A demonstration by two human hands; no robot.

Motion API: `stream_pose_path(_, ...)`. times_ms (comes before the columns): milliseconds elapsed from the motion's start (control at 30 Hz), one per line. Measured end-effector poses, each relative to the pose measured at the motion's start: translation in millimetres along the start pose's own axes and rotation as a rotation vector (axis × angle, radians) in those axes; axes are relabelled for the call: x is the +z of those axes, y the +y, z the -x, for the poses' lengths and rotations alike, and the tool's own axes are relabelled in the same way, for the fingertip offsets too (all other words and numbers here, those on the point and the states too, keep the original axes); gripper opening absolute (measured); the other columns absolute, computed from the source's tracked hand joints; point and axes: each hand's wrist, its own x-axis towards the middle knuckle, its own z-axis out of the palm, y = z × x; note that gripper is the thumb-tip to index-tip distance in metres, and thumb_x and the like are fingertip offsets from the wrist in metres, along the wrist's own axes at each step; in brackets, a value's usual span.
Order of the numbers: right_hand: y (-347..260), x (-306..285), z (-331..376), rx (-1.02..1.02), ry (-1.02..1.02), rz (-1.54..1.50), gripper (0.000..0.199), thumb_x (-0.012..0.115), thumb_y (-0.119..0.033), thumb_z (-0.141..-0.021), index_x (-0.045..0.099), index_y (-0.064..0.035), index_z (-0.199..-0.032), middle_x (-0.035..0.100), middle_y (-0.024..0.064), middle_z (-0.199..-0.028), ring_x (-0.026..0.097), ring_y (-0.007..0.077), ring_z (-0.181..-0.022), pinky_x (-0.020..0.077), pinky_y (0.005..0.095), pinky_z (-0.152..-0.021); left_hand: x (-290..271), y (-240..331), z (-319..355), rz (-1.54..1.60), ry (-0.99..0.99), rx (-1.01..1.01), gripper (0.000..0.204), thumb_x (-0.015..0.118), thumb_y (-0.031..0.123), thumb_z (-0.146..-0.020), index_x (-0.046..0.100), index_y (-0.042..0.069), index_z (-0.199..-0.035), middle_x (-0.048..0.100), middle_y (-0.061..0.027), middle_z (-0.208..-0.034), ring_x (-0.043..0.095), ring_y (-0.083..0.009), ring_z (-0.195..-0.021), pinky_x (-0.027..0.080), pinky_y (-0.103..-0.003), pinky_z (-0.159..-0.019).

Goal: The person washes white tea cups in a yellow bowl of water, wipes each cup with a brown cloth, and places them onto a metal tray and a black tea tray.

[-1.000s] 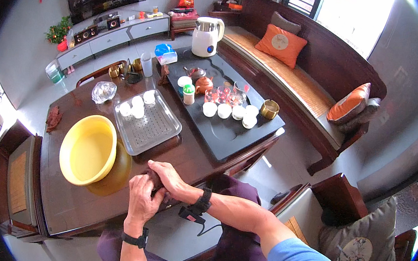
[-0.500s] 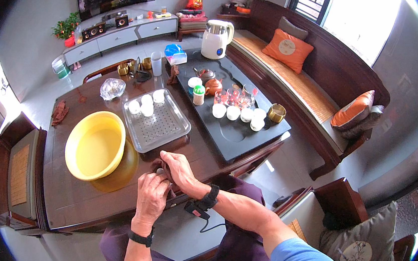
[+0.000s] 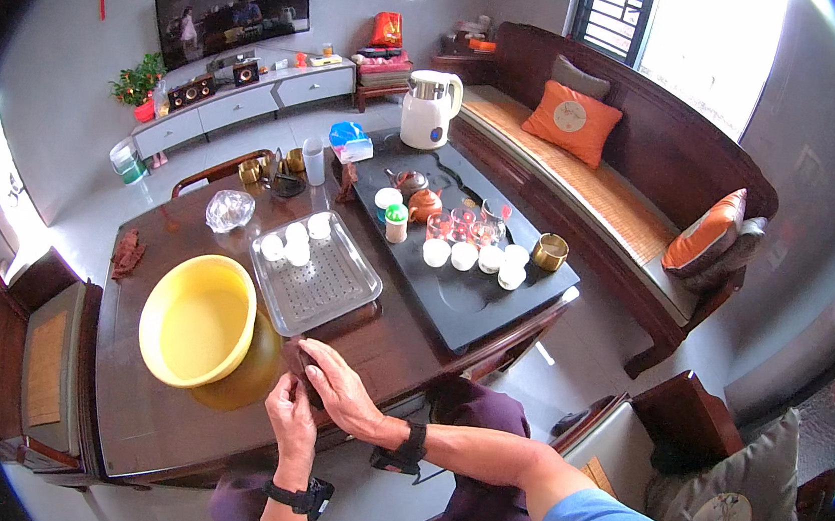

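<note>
Over the near edge of the dark table, my left hand (image 3: 293,419) and my right hand (image 3: 343,390) come together around a dark brown cloth (image 3: 299,358). Both are closed on it; whatever the cloth may wrap is hidden by fingers and folds. Just beyond them lies a grey perforated tray (image 3: 329,294), with several small white cups (image 3: 297,250) at its far end. To the left of my hands stands a yellow basin (image 3: 198,325), which seems to hold water.
At right, a black tea tray (image 3: 453,309) bears white cups (image 3: 463,256), clear glasses, a clay teapot (image 3: 426,205), a brass-coloured cup (image 3: 550,252) and a white kettle (image 3: 430,111). A crumpled plastic bag (image 3: 229,211) and another brown cloth (image 3: 128,253) lie toward the left.
My hands have shifted slightly left and nearer to me, and the right hand now lies flatter over the cloth. A pale bit that showed between the fingers is hidden now. The view has tilted slightly.
</note>
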Motion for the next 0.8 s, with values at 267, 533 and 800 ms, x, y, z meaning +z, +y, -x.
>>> stream_pose_path(267,6.9,-6.5,-5.1,0.387,-0.054,-0.106,0.047,0.062,-0.023,-0.098,0.056,0.0058,-0.134,0.067,0.0241,-0.125,0.066,0.0313,-0.117,0.0497,0.0389,-0.101,-1.5,-17.9,-2.1,-0.700,0.079,0.444,0.013,0.059,0.004,-0.089,0.064,-0.003,-0.099,0.064,-0.0169,-0.103,0.057,-0.0360,-0.099,0.047,-0.046,-0.089)
stream_pose_path(533,23.5,-10.6,-6.1,0.469,-0.033,-0.309,0.036,0.064,-0.023,-0.098,0.062,0.0022,-0.124,0.069,0.0105,-0.116,0.063,0.0183,-0.108,0.0493,0.0341,-0.097,0.1,-14.2,-6.0,-0.541,0.056,0.307,0.012,0.059,0.002,-0.089,0.062,-0.006,-0.099,0.062,-0.0197,-0.098,0.058,-0.0394,-0.096,0.048,-0.046,-0.087)
stream_pose_path(800,36.1,-14.7,-15.2,0.604,-0.116,-0.751,0.028,0.049,-0.027,-0.106,0.066,-0.0051,-0.107,0.064,0.0016,-0.096,0.057,0.0116,-0.089,0.0482,0.0307,-0.084,-0.1,9.8,-0.7,-0.305,-0.241,0.235,0.011,0.063,0.006,-0.091,0.061,-0.004,-0.094,0.064,-0.0187,-0.094,0.060,-0.0377,-0.092,0.049,-0.043,-0.080)
